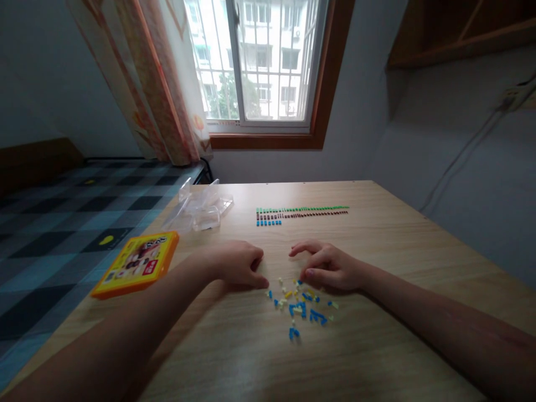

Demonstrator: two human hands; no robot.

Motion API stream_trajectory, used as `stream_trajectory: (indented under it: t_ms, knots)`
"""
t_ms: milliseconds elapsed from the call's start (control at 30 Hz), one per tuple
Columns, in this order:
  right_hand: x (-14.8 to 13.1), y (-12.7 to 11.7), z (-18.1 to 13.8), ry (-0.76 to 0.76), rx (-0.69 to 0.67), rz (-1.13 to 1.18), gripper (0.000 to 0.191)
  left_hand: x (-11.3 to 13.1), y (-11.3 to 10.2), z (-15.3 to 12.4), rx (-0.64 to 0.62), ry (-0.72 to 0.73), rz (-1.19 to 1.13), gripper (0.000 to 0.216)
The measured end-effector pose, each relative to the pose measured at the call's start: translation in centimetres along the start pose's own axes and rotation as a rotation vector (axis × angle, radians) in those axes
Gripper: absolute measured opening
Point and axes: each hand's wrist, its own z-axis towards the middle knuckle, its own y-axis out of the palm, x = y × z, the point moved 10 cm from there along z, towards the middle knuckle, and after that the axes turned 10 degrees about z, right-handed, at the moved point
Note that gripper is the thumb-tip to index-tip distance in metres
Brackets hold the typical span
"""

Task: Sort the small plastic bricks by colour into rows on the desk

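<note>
My left hand (239, 263) rests low over the table, fingers curled and thumb stretched out apart from them, with nothing visible between. Its thumb tip is beside the left edge of a loose scatter of tiny blue, yellow and pale pieces (298, 308). Across from it, my right hand (330, 267) has thumb and index finger brought together at a small blue piece (300, 282) on the scatter's far side, while another finger reaches out to the left. Beyond both hands lie tidy rows of tiny bricks: a green row (302, 209), a dark brown row (301, 215) and a shorter blue row (268, 223).
A yellow-orange box (136, 263) lies left of my left forearm. Clear plastic containers (201, 209) stand behind it near the table's left edge. A bed with a checked cover (62, 223) adjoins on the left. The wooden table (234, 357) reaches toward the window wall.
</note>
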Motion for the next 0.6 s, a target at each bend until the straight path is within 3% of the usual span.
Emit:
stream_trajectory:
  t_ms: [267,600]
  knots:
    - [-0.33,0.39,0.12,-0.028,-0.011,-0.073,0.017,0.37,-0.03,-0.09,-0.013,-0.005,0.053,0.046]
    - [-0.05,0.13,0.16,-0.046,0.089,-0.142,0.025,0.45,0.10,-0.25,-0.020,-0.007,0.075,0.048]
